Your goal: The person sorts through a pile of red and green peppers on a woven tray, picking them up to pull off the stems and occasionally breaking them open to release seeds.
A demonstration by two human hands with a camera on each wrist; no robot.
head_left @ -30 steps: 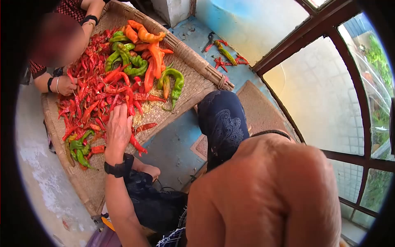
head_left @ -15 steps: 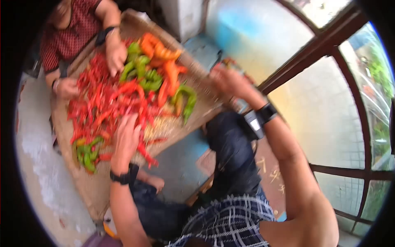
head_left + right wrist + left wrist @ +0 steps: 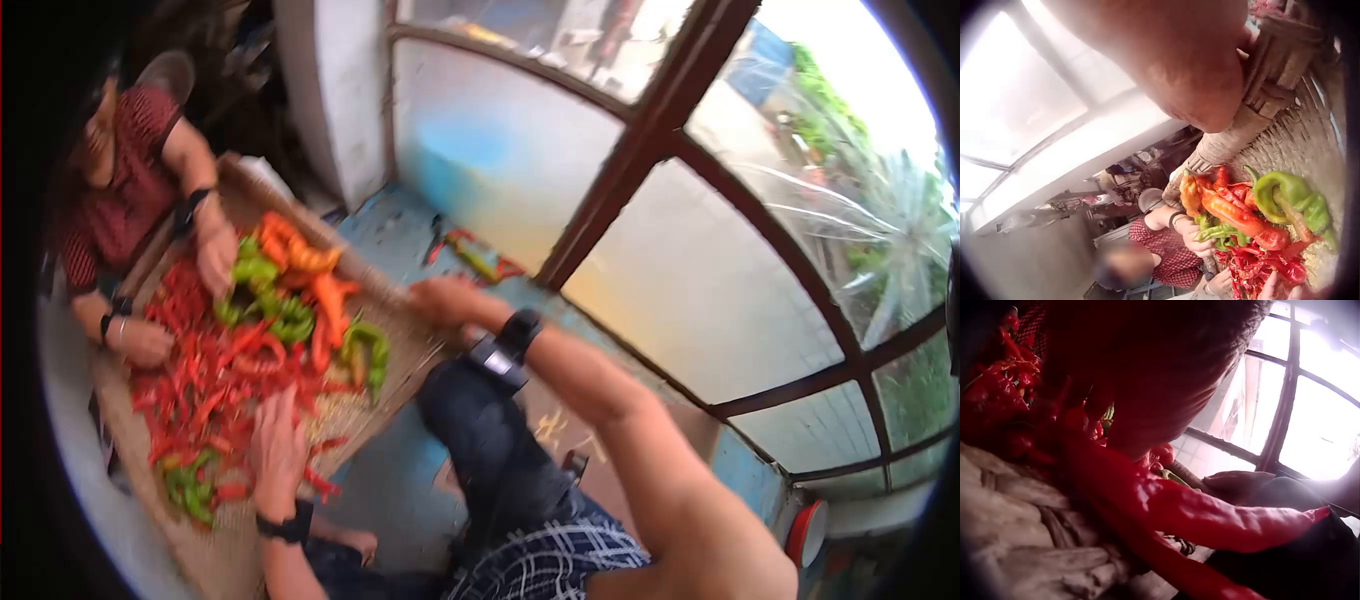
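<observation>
In the head view my left hand point(image 3: 278, 447) rests on the near side of a heap of red peppers point(image 3: 205, 385), its fingers fairly straight. Two long red peppers point(image 3: 1210, 519) lie close below that hand in the left wrist view; its fingertips are hard to make out in the dark. My right hand point(image 3: 452, 303) grips the right corner of the woven tray point(image 3: 395, 400). From the right wrist, this hand point(image 3: 1191, 69) is seen over the bound rim point(image 3: 1225, 140), fingertips mostly hidden. Orange peppers point(image 3: 325, 300) and curled green peppers point(image 3: 368, 355) lie between the hands.
Across the tray sits another person point(image 3: 125, 190) with both hands at the peppers. Several peppers point(image 3: 480, 262) lie on the blue floor by the framed window point(image 3: 680, 290). My knee point(image 3: 460, 415) is just below the tray's right corner. More green peppers point(image 3: 188, 490) lie at the near left.
My right hand has come from close to the camera to the tray's right corner. The other person's one hand has moved onto the green peppers. The head view has swung toward the window.
</observation>
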